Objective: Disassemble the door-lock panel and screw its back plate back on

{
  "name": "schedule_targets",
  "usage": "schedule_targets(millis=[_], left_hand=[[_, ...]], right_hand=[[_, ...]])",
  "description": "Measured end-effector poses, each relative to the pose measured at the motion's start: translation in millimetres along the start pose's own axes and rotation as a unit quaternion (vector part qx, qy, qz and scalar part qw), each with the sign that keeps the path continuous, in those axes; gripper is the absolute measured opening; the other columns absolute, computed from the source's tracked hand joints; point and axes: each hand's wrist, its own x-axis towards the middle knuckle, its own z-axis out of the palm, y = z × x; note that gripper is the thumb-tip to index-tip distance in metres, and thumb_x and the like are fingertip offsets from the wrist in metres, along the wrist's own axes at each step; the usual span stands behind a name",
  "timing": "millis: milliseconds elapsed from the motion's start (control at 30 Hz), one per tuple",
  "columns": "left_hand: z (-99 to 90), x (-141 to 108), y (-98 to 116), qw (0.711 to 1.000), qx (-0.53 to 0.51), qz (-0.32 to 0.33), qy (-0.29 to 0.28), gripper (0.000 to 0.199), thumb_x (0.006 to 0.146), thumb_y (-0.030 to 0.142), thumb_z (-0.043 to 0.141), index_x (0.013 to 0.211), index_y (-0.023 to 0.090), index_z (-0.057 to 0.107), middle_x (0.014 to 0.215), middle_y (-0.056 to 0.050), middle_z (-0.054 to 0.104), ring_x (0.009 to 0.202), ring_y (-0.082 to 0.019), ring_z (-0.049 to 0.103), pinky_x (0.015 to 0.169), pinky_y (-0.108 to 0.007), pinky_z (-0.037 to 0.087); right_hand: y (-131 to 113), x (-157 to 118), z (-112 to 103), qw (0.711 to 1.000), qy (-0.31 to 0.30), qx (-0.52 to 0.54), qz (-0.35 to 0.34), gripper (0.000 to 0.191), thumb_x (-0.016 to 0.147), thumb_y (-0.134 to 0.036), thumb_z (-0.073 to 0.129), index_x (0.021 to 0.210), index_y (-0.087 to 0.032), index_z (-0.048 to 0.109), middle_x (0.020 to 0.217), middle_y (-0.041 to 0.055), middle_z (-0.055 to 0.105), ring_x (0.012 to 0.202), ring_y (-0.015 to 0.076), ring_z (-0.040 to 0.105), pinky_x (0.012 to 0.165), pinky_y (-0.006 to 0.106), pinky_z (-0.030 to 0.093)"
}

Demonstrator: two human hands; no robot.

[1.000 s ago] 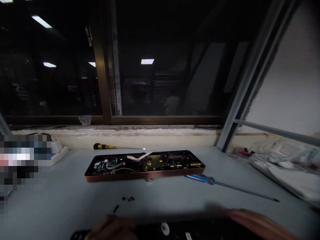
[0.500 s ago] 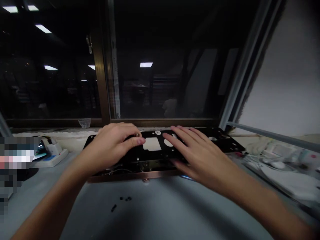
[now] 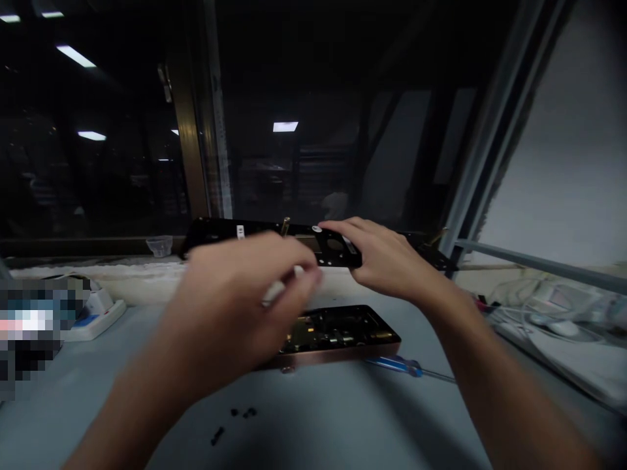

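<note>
Plate (image 3: 220, 230), long and black, is held above the far edge of the tabletop (image 3: 323, 424), gripped between thumb and fingers of the right hand (image 3: 385, 258). The left hand (image 3: 240, 294), blurred, partly hides the open housing (image 3: 353, 328); whether its curled fingers pinch anything, I cannot tell.

Left hand (image 3: 238, 287) blurred, fingers (image 3: 284, 251) curled, right hand (image 3: 385, 258) gripping

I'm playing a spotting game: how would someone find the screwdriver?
Find the grey table below the dark window. On it lies an open case with a coppery side; the screwdriver is at its front right corner. Only it has a blue handle with a thin metal shaft.
</note>
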Motion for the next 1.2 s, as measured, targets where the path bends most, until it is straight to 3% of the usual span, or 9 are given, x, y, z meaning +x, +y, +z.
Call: schedule_targets(millis=[67,133,300,433,567,733,867,1000,1200], left_hand=[[19.2,0.5,-3.0,0.979,-0.089,0.019,-0.184,0.024,0.085,0.023,0.047,0.07,0.023,0.066,0.063,0.004,0.064,0.057,-0.011,0.055,0.055,-0.022,0.035],[45.7,1.4,-10.3,0.96,-0.102,-0.026,-0.261,0.028,0.085,0.022,0.044,0.067,0.022,0.066,0.064,0.002,0.066,0.06,-0.014,0.058,0.057,-0.024,0.037],[110.5,-0.7,-33.4,0.965,-0.05,-0.181,-0.181,0.024,0.082,0.02,0.046,0.093,0.02,0.067,0.102,-0.007,0.069,0.098,-0.025,0.06,0.085,-0.033,0.04],[134.1,-9.2,-51.3,0.944,-0.035,-0.284,-0.165,0.048,0.083,0.028,0.046,0.128,0.011,0.046,0.105,-0.018,0.067,0.099,-0.034,0.06,0.085,-0.045,0.041],[139.3,-12.1,-62.3,0.923,-0.092,-0.32,-0.193,0.028,0.079,0.026,0.051,0.099,0.012,0.067,0.091,-0.013,0.071,0.092,-0.03,0.063,0.082,-0.038,0.043],[140.3,-7.0,-62.3,0.897,-0.19,-0.364,-0.162,0.016,0.072,0.012,0.056,0.08,0.019,0.068,0.083,-0.003,0.072,0.089,-0.02,0.063,0.085,-0.029,0.042],[137.7,-4.8,-62.3,0.854,-0.307,-0.411,-0.087,0.016,0.073,0.009,0.053,0.083,0.017,0.063,0.084,-0.004,0.068,0.082,-0.017,0.063,0.079,-0.028,0.045],[128.7,-3.5,-64.3,0.786,-0.438,-0.435,-0.038,0.022,0.076,0.007,0.049,0.094,0.012,0.059,0.078,-0.004,0.062,0.062,-0.012,0.062,0.066,-0.024,0.047],[103.1,0.5,-72.6,0.704,-0.56,-0.438,-0.019,0.026,0.077,-0.003,0.046,0.096,0.008,0.06,0.079,-0.004,0.059,0.061,-0.011,0.064,0.068,-0.024,0.049]], right_hand=[[10.3,-3.0,1.8,1.0,-0.007,-0.012,0.025,0.069,0.065,-0.008,0.046,0.131,-0.028,0.044,0.122,0.0052,0.055,0.108,0.0288,0.053,0.085,0.043,0.045],[18.5,-5.5,3.5,0.999,-0.016,-0.025,0.04,0.065,0.069,-0.011,0.046,0.131,-0.028,0.045,0.122,0.0059,0.056,0.108,0.0302,0.054,0.083,0.045,0.046],[23.8,-6.1,9.8,0.998,-0.038,-0.025,0.032,0.061,0.07,-0.012,0.046,0.13,-0.027,0.046,0.119,0.0069,0.057,0.105,0.0303,0.056,0.081,0.044,0.047],[15.5,-4.3,16.6,0.998,-0.054,0.027,-0.011,0.062,0.069,-0.01,0.047,0.129,-0.026,0.047,0.122,0.0051,0.057,0.109,0.0265,0.054,0.088,0.041,0.044],[3.2,-3.1,20.5,0.993,-0.08,0.067,-0.048,0.065,0.065,-0.005,0.046,0.127,-0.024,0.048,0.124,0.0039,0.057,0.111,0.0235,0.053,0.091,0.038,0.043],[-5.6,-3.1,19.4,0.99,-0.084,0.089,-0.067,0.065,0.063,-0.003,0.045,0.125,-0.023,0.05,0.122,0.0026,0.058,0.11,0.0221,0.054,0.091,0.038,0.044],[0.5,-3.4,19.0,0.993,-0.06,0.083,-0.061,0.057,0.068,-0.009,0.047,0.124,-0.023,0.051,0.121,0.0049,0.059,0.109,0.0229,0.055,0.09,0.038,0.044],[17.1,-3.8,16.0,0.995,-0.035,0.09,-0.018,0.05,0.072,-0.02,0.051,0.122,-0.025,0.053,0.12,0.0038,0.061,0.106,0.0248,0.057,0.09,0.04,0.044],[49.2,-8.0,12.5,0.991,-0.022,0.064,0.115,0.065,0.061,-0.007,0.045,0.124,-0.023,0.052,0.119,0.005,0.062,0.107,0.0262,0.057,0.088,0.038,0.045]])
